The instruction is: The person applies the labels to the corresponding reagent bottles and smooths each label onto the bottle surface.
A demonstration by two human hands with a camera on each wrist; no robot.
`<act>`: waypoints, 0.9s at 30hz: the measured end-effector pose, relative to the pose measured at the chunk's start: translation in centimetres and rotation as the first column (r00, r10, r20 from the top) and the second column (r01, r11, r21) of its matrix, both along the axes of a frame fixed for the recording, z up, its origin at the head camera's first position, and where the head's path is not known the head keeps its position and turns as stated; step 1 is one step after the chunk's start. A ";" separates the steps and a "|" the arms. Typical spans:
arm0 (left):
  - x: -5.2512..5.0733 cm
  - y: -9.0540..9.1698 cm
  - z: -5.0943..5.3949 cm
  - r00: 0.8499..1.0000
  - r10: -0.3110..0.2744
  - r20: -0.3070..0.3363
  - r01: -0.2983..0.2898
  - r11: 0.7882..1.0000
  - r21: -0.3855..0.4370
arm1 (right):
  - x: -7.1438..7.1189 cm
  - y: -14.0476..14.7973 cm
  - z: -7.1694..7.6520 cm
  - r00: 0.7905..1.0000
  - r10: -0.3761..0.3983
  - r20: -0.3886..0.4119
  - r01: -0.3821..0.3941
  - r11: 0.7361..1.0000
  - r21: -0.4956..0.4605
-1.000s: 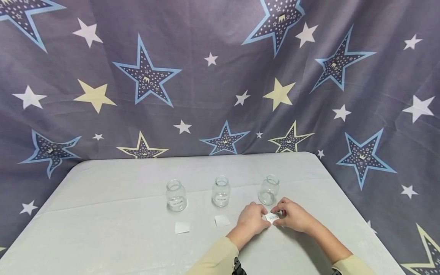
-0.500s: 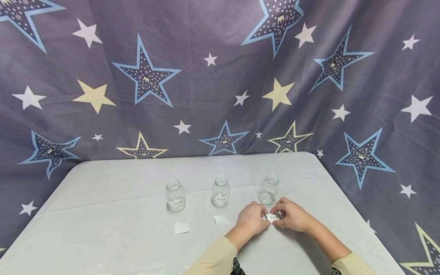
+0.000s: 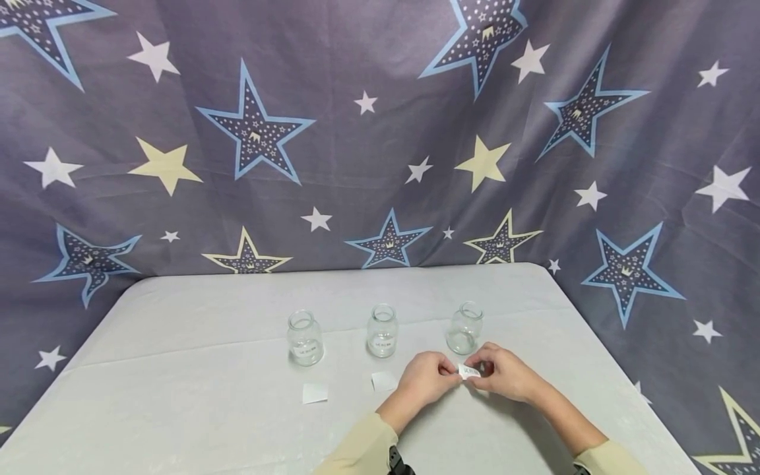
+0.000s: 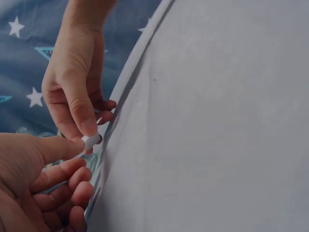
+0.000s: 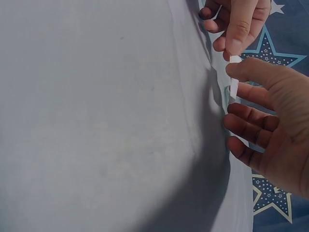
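A small white label (image 3: 468, 372) with dark printed characters is held between my two hands, in front of the right-hand glass jar (image 3: 464, 328). My left hand (image 3: 425, 381) pinches its left edge with thumb and finger. On the other side, my right hand (image 3: 506, 375) grips the label between thumb and index finger. Both wrist views show the label from its edge, a thin white strip (image 5: 234, 82) slightly bent. The right-hand jar bears no label that I can see. A white label with dark characters shows on the left jar (image 3: 305, 336) and on the middle jar (image 3: 382, 330).
Two blank white paper squares lie on the white-covered table (image 3: 196, 409): the left square (image 3: 315, 393) before the left jar, the right square (image 3: 384, 381) before the middle jar and near my left hand. A star-patterned curtain (image 3: 332, 165) hangs behind the table.
My left hand has shifted a little left, its fingers drawing together at the label's left edge. The label sits slightly higher and more tilted. My right hand has barely moved.
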State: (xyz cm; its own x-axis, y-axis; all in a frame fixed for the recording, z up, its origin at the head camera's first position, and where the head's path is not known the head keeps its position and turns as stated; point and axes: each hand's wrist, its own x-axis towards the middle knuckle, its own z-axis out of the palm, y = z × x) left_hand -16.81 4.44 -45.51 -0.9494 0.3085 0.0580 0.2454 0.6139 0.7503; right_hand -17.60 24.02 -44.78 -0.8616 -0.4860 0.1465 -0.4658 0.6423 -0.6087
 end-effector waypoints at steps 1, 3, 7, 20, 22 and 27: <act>0.0 -0.1 0.0 1.000 -0.001 0.000 0.001 1.000 0.008 | 0.0 0.0 0.0 1.000 0.001 -0.001 -0.001 1.000 -0.006; 0.1 -0.2 -0.1 1.000 -0.002 0.000 0.002 1.000 0.018 | 0.0 -0.1 -0.1 1.000 0.001 -0.004 -0.001 1.000 -0.014; 0.2 -0.4 -0.2 1.000 0.000 -0.012 0.000 0.999 0.032 | -0.1 -0.4 -0.3 1.000 -0.008 0.003 0.008 1.000 -0.026; 0.2 -1.1 0.2 0.993 0.112 0.027 -0.114 0.988 0.105 | 0.2 -1.5 -0.1 0.989 -0.124 -0.083 0.115 0.987 -0.115; 0.2 -1.1 0.2 0.993 0.116 0.028 -0.119 0.986 0.119 | 0.3 -1.7 -0.1 0.986 -0.126 -0.112 0.110 0.984 -0.138; 0.0 -1.1 0.1 0.997 0.062 0.052 -0.072 0.975 0.209 | 0.4 -2.1 -0.1 0.984 -0.081 -0.161 0.053 0.984 -0.172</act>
